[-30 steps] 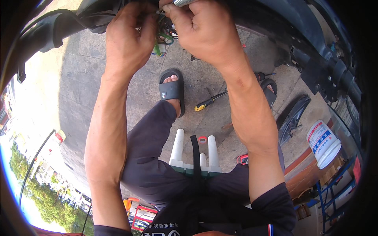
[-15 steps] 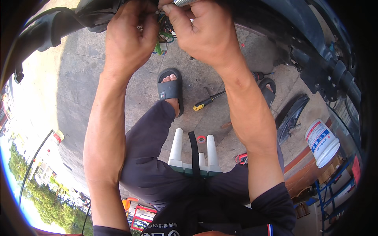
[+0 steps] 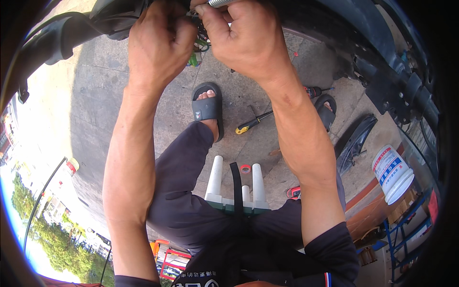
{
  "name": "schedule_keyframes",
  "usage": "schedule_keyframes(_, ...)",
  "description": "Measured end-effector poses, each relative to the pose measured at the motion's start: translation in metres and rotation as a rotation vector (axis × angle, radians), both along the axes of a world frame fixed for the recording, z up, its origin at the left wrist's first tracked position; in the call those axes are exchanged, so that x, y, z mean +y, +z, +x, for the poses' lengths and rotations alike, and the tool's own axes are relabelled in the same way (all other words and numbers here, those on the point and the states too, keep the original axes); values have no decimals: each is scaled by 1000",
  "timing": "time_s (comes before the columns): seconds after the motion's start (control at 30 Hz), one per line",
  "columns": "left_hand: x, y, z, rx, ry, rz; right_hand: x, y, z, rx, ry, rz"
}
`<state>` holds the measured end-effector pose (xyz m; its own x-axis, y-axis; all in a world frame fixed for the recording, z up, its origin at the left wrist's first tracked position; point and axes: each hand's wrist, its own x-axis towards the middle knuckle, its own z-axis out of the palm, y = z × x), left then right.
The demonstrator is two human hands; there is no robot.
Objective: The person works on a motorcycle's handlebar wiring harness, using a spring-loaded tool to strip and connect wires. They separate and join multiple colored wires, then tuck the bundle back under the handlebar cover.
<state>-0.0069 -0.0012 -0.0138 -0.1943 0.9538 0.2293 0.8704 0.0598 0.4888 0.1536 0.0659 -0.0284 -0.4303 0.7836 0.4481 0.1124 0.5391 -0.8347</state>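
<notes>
Both arms reach up to the top edge of the head view, under a dark vehicle frame [image 3: 325, 28]. My left hand [image 3: 160, 45] is closed, its thumb bent against the fingers; what they grip is hidden. My right hand [image 3: 248, 40] is closed close beside it, thumb and forefinger pinched on something too small to make out. A bundle of coloured wires [image 3: 202, 43] hangs between the hands, with a green connector [image 3: 193, 60] below. A silver ribbed cylinder [image 3: 221, 2] shows above my right fingers; I cannot tell whether they hold it.
On the paving lie a yellow-black screwdriver [image 3: 245, 128], a power drill [image 3: 313, 92], a red tape roll [image 3: 245, 169] and a dark curved panel [image 3: 358, 136]. At right stands a white bucket [image 3: 393, 174] near a blue metal rack [image 3: 399, 239]. A white-legged stool [image 3: 215, 179] is under me.
My left hand has turned slightly and shifted a little to the right, covering more of the wires. The right hand stays nearly in place, still pinched.
</notes>
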Motion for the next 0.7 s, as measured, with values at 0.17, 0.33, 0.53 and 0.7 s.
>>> schedule_keyframes(0.17,1,-2,3,6,32,21,2,-1,-1,12,18,-11)
schedule_keyframes(0.33,-1,-4,5,2,24,59,5,-1,0,32,24,53)
schedule_keyframes(0.53,-6,-7,7,-121,71,37,6,2,0,10,30,62)
schedule_keyframes(0.7,-8,-10,7,-280,47,38,6,5,0,14,44,22)
